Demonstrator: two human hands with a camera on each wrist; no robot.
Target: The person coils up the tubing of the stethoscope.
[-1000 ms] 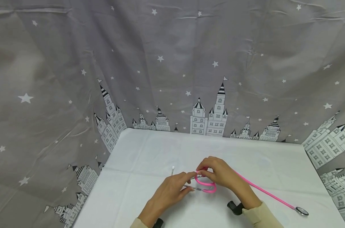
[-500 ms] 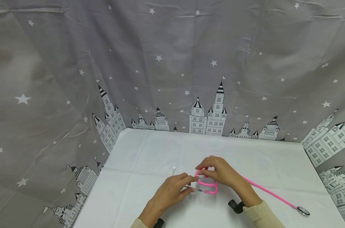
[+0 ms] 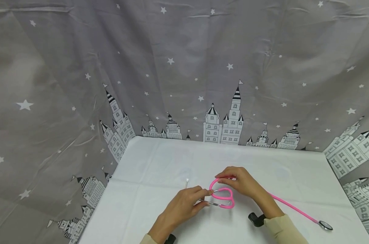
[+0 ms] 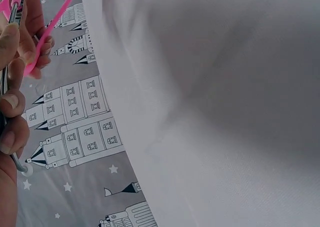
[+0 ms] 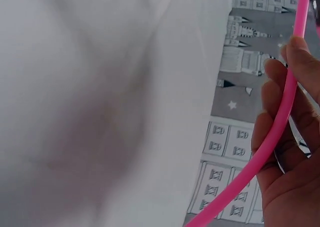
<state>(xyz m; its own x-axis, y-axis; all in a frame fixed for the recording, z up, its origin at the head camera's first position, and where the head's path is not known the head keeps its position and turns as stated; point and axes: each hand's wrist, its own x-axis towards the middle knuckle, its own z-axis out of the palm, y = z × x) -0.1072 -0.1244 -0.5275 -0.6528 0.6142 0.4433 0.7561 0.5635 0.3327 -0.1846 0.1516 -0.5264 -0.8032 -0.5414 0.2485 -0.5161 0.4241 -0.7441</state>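
Note:
A pink stethoscope is between the two hands, its tubing bent in a curve near its metal ear tubes. The left hand grips the metal ear tubes; one white ear tip sticks out beyond its fingers. In the right wrist view, the right hand pinches the pink tubing between thumb and fingers. From that hand the tube runs down to the right, ending in the round chest piece on the table. The other ear tip is hidden by the left hand in the head view.
A white cloth covers the table. Behind it and at the sides hangs a grey curtain printed with stars and castles. Black wrist-camera mounts sit under the wrists.
The right hand has slid along the tubing, away from the left hand and a little to the right. A wider pink loop shows between them. The left hand keeps its grip.

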